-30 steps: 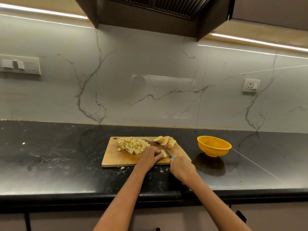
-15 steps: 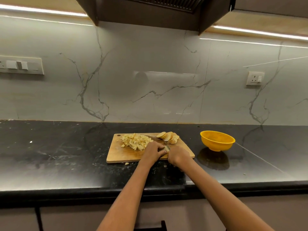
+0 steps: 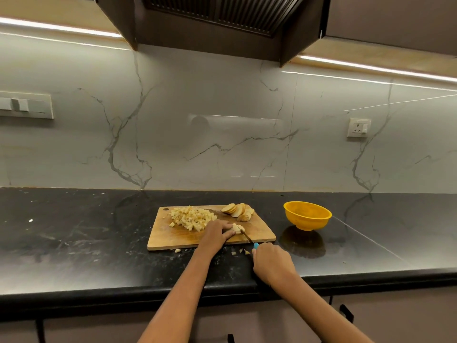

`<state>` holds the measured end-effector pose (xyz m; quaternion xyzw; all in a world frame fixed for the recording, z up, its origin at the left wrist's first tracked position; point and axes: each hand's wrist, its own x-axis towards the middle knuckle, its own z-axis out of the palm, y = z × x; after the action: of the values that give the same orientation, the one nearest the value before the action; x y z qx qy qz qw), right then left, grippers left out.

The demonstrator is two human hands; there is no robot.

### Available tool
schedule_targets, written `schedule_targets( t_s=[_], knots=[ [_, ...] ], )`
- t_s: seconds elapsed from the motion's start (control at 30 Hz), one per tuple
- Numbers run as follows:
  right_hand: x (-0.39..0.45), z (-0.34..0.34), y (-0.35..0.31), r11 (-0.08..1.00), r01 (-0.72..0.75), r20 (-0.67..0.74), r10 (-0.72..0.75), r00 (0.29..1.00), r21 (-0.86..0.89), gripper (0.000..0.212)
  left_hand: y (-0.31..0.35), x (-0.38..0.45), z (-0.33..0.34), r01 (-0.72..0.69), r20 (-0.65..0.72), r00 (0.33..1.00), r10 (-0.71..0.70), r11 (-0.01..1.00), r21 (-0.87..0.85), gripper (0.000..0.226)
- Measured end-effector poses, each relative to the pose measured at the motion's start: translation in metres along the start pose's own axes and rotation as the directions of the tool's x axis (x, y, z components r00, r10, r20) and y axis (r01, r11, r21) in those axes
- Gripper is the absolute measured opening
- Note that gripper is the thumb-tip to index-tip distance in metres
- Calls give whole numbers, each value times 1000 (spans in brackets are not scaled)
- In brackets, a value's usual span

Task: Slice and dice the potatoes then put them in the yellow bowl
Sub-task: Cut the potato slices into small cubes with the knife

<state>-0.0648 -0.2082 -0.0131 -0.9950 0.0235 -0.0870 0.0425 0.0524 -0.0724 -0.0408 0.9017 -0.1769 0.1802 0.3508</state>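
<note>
Warm light strips under the cabinets light the scene dimly and unevenly. Their glare streaks the glossy wall and the dark bench beyond the fingers. Wide-angle distortion bends the edges; detail is soft.

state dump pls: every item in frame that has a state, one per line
yellow bowl: upright on the counter, looks empty
cutting board: flat on the counter
diced potato: heaped on the board
potato slices: fanned at the board's far edge, undiced
potato piece: held down for cutting
knife: blade at the piece
left hand: holding the piece
right hand: gripping the knife
stray bits: on the counter
</note>
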Motion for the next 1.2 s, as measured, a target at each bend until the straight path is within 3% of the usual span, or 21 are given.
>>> schedule_targets(
  t_s=[0.13,0.33,0.53,0.63,0.9,1.13,1.2],
  knots=[
    [11,1,4,965,-87,0,89,996,249,39,-2,0,2,17,-51,999,-17,1000,-2,37],
    [33,9,-12,954,-58,27,52,998,294,39,-5,3,2,31,-69,997,-33,999,-35,34],
    [40,9,-21,968,-64,53,52,997,245,38,-6,5,-2,3,-63,998,-6,999,-49,31],
    [42,6,-24,992,-19,86,9,996,125,34,-6,6,-4,-10,-49,999,8,999,-37,30],
    [53,-6,-31,997,65,176,-70,982,33,30,-2,7,-9,-48,-34,998,47,998,-41,10],
    [-2,0,-16,978,99,44,-93,995,-183,29,-1,5,-7,-13,-46,999,12,1000,-17,26],
    [-5,-1,-11,981,92,28,-89,996,-173,28,0,3,-6,-4,-48,999,4,1000,-4,27]
  ],
)
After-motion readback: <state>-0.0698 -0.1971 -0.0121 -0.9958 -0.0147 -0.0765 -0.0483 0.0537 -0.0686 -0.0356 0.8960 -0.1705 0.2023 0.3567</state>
